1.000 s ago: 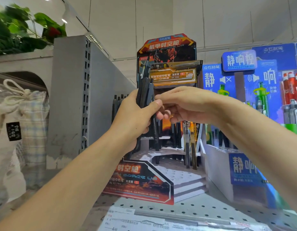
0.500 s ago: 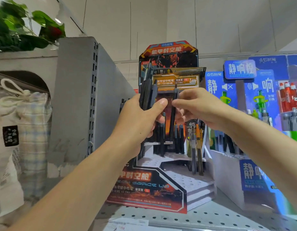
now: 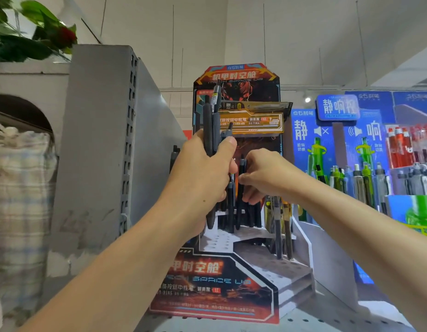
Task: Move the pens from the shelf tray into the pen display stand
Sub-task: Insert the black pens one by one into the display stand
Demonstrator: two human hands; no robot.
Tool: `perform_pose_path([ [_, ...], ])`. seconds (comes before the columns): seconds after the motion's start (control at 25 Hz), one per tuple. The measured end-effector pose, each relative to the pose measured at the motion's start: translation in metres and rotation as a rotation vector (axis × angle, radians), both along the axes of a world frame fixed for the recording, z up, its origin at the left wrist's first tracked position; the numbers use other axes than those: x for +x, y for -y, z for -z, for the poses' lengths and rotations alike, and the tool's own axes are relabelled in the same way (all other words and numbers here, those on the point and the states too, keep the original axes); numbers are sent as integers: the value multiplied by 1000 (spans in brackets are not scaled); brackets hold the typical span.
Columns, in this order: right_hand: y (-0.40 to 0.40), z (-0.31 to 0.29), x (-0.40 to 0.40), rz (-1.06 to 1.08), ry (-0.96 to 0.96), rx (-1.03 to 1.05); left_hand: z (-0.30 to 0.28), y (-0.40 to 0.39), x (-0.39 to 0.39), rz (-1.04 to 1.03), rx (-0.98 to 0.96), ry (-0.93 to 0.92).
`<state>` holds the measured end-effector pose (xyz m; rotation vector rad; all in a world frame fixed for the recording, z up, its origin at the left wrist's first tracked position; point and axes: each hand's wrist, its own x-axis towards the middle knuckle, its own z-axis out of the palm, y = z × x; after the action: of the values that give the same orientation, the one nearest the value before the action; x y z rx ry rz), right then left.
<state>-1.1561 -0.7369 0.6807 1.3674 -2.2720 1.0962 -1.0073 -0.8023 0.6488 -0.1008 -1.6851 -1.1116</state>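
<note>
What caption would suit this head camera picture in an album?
Left hand holds a bundle of dark pens while the right hand sets one pen into the display stand.

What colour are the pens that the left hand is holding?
Black and dark grey. The head view shows the bundle of pens gripped in the left hand.

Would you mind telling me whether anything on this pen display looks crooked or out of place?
Mostly tidy. In the bundle of dark pens gripped by the left hand, one grey-tipped pen leans right instead of standing upright. The display stand itself looks square.
</note>
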Motion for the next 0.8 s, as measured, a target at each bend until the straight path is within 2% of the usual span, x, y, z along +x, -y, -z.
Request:
perform_pose_path([
  [0.48,10,-3,7,9,56,88,2,-2,5,-7,-20,16],
  [0.8,6,1,15,71,110,249,3,-3,-3,-18,77,30],
])
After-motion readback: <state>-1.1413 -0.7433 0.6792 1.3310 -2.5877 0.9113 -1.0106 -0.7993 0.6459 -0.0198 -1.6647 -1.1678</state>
